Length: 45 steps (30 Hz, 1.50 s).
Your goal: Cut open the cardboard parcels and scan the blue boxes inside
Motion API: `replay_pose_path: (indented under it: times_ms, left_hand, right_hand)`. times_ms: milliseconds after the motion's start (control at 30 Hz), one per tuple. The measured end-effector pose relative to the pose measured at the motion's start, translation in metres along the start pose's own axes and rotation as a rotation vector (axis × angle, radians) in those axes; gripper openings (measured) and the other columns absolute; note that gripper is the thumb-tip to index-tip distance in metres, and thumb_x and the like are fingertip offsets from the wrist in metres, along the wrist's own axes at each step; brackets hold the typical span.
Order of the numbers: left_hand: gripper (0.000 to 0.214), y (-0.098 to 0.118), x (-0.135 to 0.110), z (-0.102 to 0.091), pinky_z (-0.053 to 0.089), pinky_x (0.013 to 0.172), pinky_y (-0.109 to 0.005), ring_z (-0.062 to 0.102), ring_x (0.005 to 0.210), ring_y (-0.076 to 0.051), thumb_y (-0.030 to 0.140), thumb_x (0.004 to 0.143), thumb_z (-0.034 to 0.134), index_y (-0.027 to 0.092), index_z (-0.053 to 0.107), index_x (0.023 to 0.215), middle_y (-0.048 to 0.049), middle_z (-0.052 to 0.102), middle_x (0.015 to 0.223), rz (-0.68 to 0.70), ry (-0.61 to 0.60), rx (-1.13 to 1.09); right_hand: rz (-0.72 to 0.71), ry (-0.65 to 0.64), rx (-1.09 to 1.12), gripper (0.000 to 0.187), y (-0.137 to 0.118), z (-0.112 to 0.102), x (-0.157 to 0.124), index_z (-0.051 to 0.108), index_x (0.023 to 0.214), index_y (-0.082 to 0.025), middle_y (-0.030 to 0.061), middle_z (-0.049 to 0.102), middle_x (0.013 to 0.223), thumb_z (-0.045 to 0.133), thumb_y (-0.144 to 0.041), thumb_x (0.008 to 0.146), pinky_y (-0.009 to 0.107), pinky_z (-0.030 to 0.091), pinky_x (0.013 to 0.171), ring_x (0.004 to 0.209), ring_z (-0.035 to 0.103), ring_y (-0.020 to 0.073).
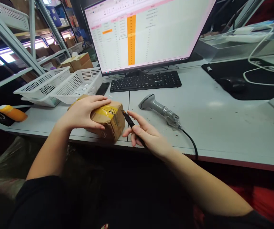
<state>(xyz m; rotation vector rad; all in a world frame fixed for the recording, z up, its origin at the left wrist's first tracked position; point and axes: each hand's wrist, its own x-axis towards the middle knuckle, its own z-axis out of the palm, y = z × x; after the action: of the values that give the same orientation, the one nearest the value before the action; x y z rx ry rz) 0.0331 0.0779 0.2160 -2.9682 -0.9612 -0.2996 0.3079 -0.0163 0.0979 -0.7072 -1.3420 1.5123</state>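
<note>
A brown cardboard box (114, 128) with yellow tape across its top rests near the front edge of the white desk. My left hand (85, 111) lies over the box, thumb on the near side and fingers across the top, gripping it. In my right hand (148, 133) is a black box cutter (129, 120), held between thumb and fingers. Its tip is at the upper right edge of the box, by the end of the tape; whether it touches is hard to tell. Part of the cutter's handle is hidden in my palm.
A grey barcode scanner (159, 108) with a cable lies right of the box. Behind are a black keyboard (146, 81), a monitor (148, 35) and white plastic baskets (79, 81). An orange bottle (14, 113) lies at left. A mouse (233, 84) sits on a black mat.
</note>
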Motion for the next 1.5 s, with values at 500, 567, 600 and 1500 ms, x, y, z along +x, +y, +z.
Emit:
replay_pose_path:
  times_ms: [500,567,600,1500]
  left_hand:
    - [0.062,0.068,-0.01,0.053,0.048,0.101,-0.054,0.063,0.11,-0.037,0.061,0.09,0.067,0.017,0.073,0.133,-0.0153,0.071,0.119,-0.192,0.494,0.29]
    - [0.053,0.075,-0.01,0.052,0.049,0.102,-0.053,0.064,0.115,-0.037,0.043,0.091,0.061,0.014,0.071,0.134,-0.016,0.071,0.125,-0.211,0.475,0.265]
    - [0.053,0.078,-0.011,0.053,0.05,0.105,-0.052,0.063,0.119,-0.037,0.037,0.09,0.059,0.013,0.07,0.136,-0.0163,0.07,0.129,-0.215,0.476,0.246]
    - [0.06,0.048,-0.025,0.09,0.052,0.11,-0.048,0.071,0.128,-0.033,0.057,0.104,0.037,0.02,0.072,0.137,-0.0119,0.077,0.131,-0.108,0.798,0.103]
  right_hand:
    - [-0.664,0.272,-0.908,0.034,0.015,-0.02,0.0,0.068,0.135,-0.022,0.0072,0.079,0.12,0.053,-0.012,0.106,0.036,0.063,0.091,0.105,0.076,0.0189]
    - [-0.72,0.278,-0.942,0.032,0.012,-0.021,0.001,0.07,0.13,-0.022,0.0071,0.08,0.117,0.056,-0.01,0.105,0.035,0.064,0.088,0.103,0.076,0.0186]
    - [-0.746,0.283,-0.963,0.031,0.011,-0.02,0.001,0.071,0.129,-0.021,0.0071,0.08,0.117,0.057,-0.01,0.104,0.034,0.063,0.087,0.102,0.076,0.0185]
    - [-0.853,0.35,-1.416,0.038,0.001,0.024,0.005,0.077,0.132,-0.032,0.0018,0.082,0.116,0.059,-0.014,0.103,0.035,0.051,0.074,0.086,0.068,0.0182]
